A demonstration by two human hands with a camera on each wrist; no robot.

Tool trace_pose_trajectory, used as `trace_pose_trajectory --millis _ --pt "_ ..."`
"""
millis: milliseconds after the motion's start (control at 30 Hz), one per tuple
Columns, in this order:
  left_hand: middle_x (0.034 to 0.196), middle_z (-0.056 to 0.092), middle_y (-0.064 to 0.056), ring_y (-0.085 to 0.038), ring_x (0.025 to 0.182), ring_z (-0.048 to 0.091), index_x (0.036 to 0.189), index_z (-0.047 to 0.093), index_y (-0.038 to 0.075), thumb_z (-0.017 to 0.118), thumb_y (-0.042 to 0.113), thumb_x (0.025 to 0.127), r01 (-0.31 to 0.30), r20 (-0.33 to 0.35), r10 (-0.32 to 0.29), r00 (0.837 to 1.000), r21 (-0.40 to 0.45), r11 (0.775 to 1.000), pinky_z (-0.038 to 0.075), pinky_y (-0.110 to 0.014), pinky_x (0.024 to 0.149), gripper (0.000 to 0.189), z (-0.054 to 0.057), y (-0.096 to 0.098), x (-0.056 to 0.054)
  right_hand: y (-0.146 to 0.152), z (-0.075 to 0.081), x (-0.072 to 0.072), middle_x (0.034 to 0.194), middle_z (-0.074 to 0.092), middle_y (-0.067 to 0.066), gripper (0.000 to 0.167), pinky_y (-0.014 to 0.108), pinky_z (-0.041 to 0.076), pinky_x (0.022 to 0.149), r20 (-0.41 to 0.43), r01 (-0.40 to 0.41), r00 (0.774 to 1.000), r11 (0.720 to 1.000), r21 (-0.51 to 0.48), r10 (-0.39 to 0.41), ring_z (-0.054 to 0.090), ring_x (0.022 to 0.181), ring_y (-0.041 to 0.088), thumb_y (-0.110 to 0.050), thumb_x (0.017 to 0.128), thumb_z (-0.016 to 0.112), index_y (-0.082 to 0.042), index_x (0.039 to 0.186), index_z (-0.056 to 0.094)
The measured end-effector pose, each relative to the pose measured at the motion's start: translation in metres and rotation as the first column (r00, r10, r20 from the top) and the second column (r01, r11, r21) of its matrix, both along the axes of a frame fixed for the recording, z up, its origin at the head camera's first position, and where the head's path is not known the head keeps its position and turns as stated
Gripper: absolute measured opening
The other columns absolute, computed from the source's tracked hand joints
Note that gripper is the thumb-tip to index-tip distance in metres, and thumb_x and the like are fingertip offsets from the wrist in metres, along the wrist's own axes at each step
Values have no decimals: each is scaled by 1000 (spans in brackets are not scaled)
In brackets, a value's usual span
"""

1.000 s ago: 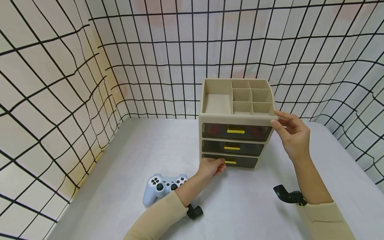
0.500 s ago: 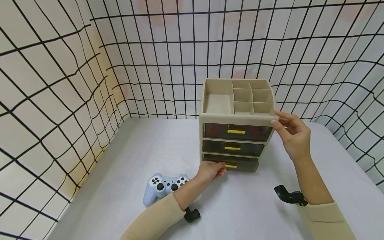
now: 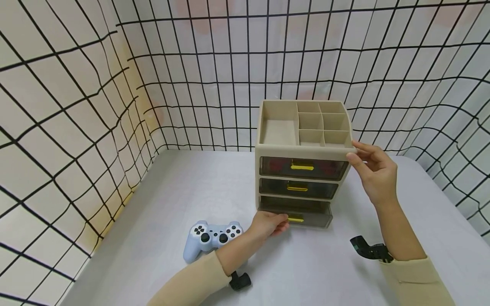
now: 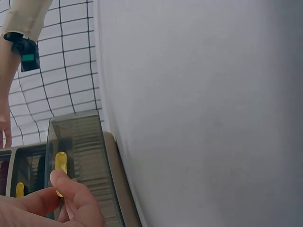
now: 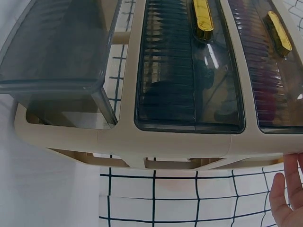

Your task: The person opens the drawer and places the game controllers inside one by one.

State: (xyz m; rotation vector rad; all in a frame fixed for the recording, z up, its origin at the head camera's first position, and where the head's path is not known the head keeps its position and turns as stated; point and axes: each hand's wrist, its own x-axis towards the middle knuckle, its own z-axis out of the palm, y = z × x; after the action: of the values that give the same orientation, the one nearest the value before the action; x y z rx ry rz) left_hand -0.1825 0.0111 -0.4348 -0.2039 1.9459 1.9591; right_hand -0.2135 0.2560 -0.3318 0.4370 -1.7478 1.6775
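Note:
A beige desktop organizer (image 3: 302,151) with three smoky see-through drawers stands upright on the table. Its bottom drawer (image 3: 317,218) is pulled partly out, and its inside shows no contents in the left wrist view. My left hand (image 3: 268,224) pinches the yellow handle (image 4: 61,161) of that drawer between thumb and fingers. At the organizer's upper right front corner, my right hand (image 3: 377,178) grips the edge, thumb at the front and fingers along the side. The middle drawer (image 3: 321,189) and the top drawer (image 3: 325,169) are closed; reddish contents show through the top one.
A light blue game controller (image 3: 194,245) lies left of the organizer, partly behind my left forearm. Black wire mesh (image 3: 229,83) rises at the back and both sides of the white-covered table (image 3: 183,182). The organizer's top has bare compartments.
The bottom drawer has slid out toward me from nearly closed, my left hand moving with its handle. My right hand stays at the organizer's corner.

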Motion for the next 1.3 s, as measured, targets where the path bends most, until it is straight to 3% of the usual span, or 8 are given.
trace_pose_trajectory --millis 800,1300 --pt "66 68 -2 -3 54 59 85 72 -8 68 10 90 41 -7 -41 999 19 999 52 -17 57 19 -3 -7 24 0 -1 0 92 70 -3 32 12 50 71 -9 -27 1000 999 -29 27 63 82 8 17 84 63 7 114 67" --pt "68 69 -1 -3 57 60 88 73 -6 68 12 91 90 31 -91 995 23 996 52 -16 59 19 -1 -12 37 0 -1 -2 91 70 -2 31 12 50 71 -20 -35 999 999 -37 34 63 82 7 17 84 63 8 114 67"
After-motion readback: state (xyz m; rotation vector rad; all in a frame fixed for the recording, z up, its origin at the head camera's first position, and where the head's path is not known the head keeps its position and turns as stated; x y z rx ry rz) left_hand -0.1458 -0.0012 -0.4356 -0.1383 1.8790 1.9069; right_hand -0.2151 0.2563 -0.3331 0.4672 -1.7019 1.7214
